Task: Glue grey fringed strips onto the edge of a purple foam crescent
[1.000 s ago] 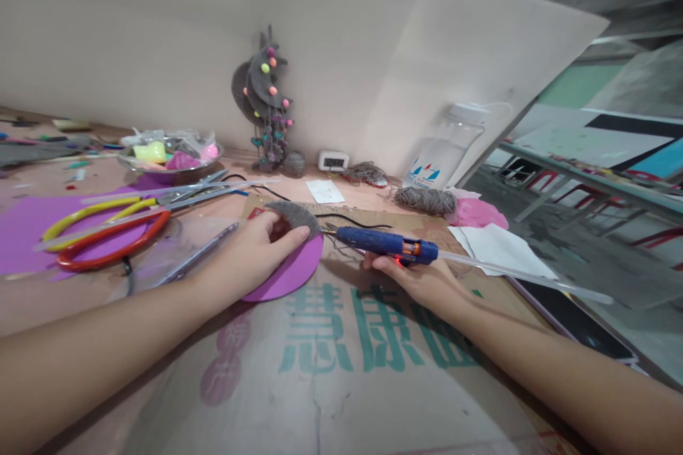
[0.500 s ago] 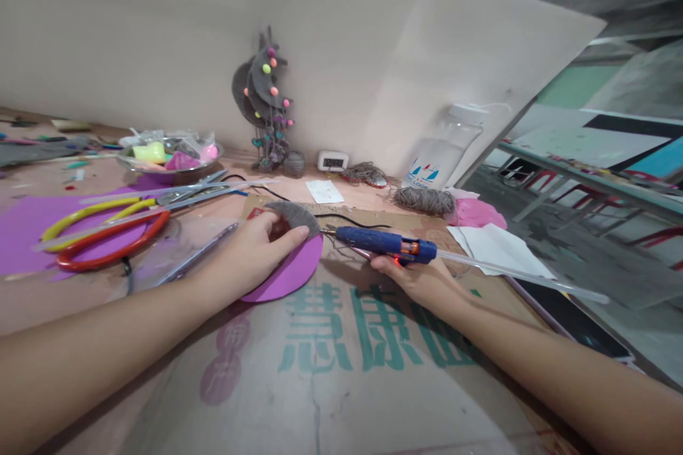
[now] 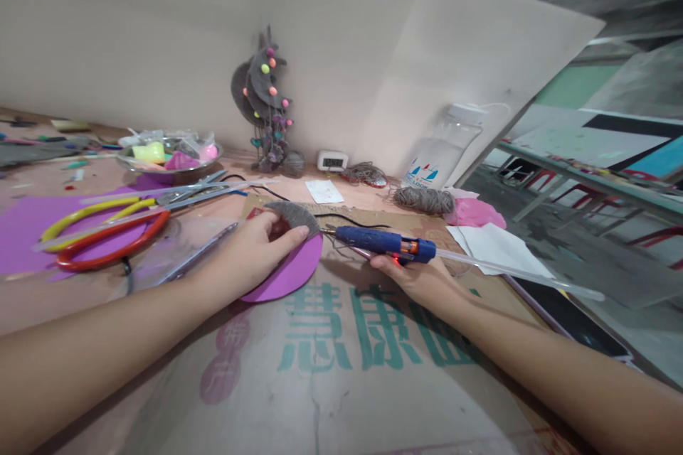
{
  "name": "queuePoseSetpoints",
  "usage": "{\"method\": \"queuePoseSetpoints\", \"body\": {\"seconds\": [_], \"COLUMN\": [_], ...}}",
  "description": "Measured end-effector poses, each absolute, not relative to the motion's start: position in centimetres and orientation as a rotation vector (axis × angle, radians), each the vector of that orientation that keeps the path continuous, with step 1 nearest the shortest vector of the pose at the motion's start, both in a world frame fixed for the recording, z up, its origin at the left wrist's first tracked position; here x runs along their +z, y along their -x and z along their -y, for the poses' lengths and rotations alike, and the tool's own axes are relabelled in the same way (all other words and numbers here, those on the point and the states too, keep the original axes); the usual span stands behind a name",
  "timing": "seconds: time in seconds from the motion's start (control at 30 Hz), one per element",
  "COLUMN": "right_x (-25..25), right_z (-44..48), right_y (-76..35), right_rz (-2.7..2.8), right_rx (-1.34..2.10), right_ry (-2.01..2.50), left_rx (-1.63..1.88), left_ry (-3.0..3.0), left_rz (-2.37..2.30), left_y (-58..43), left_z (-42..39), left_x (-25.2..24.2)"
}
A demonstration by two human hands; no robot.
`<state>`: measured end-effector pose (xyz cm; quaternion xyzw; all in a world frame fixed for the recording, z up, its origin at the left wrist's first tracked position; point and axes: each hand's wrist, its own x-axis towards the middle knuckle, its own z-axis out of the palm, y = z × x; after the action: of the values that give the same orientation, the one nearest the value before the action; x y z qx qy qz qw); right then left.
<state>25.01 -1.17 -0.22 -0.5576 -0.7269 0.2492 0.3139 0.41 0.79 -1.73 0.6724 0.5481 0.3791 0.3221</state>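
Note:
My left hand lies on a round purple foam disc, its fingers pressing a grey wrapped crescent along the disc's far edge. My right hand grips a blue hot glue gun with a clear glue stick sticking out behind it. The gun's nozzle points left at the tip of the grey crescent. Both rest over a sheet of cardboard with green printed characters.
Red and yellow scissors lie at the left on purple foam sheet. A metal bowl of coloured bits, a hanging grey crescent ornament, a small clock, twine and a plastic bottle line the back wall.
The glue gun and my right hand have shifted slightly left, toward the crescent. My left hand has stayed put.

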Motion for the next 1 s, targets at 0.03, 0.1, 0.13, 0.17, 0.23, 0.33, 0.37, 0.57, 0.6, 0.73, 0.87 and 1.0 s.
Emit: {"method": "queuePoseSetpoints", "body": {"seconds": [0.03,0.1,0.13,0.17,0.23,0.33,0.37,0.57,0.6,0.73,0.87,1.0], "right_x": [-0.20,-0.19,-0.19,-0.17,-0.10,0.02,0.03,-0.05,-0.05,0.03,0.00,-0.28], "right_z": [1.18,1.19,1.20,1.21,1.25,1.28,1.28,1.27,1.28,1.34,1.28,1.09], "right_y": [-24.99,-24.97,-24.97,-24.96,-24.91,-24.77,-24.73,-24.75,-24.77,-24.81,-24.84,-25.05], "right_rz": [1.915,1.918,1.921,1.922,1.918,1.912,1.910,1.904,1.910,1.915,1.926,1.930], "right_rx": [0.656,0.657,0.659,0.660,0.660,0.680,0.685,0.641,0.645,0.653,0.665,0.625], "right_ry": [1.470,1.480,1.481,1.484,1.489,1.503,1.508,1.543,1.539,1.522,1.520,1.503], "left_rx": [0.990,0.987,0.989,0.994,1.004,1.009,1.012,0.995,0.991,0.982,0.963,0.986], "left_ry": [-1.762,-1.752,-1.747,-1.742,-1.737,-1.728,-1.724,-1.742,-1.746,-1.757,-1.758,-1.763], "left_rz": [-1.436,-1.432,-1.432,-1.434,-1.435,-1.429,-1.427,-1.443,-1.448,-1.442,-1.439,-1.410], "left_y": [-0.41,-0.40,-0.40,-0.40,-0.42,-0.44,-0.44,-0.43,-0.42,-0.36,-0.26,-0.32], "left_z": [-0.79,-0.79,-0.79,-0.79,-0.77,-0.73,-0.71,-0.70,-0.70,-0.72,-0.84,-0.97], "left_x": [-1.73,-1.71,-1.71,-1.70,-1.68,-1.62,-1.59,-1.49,-1.49,-1.57,-1.75,-1.90]}}
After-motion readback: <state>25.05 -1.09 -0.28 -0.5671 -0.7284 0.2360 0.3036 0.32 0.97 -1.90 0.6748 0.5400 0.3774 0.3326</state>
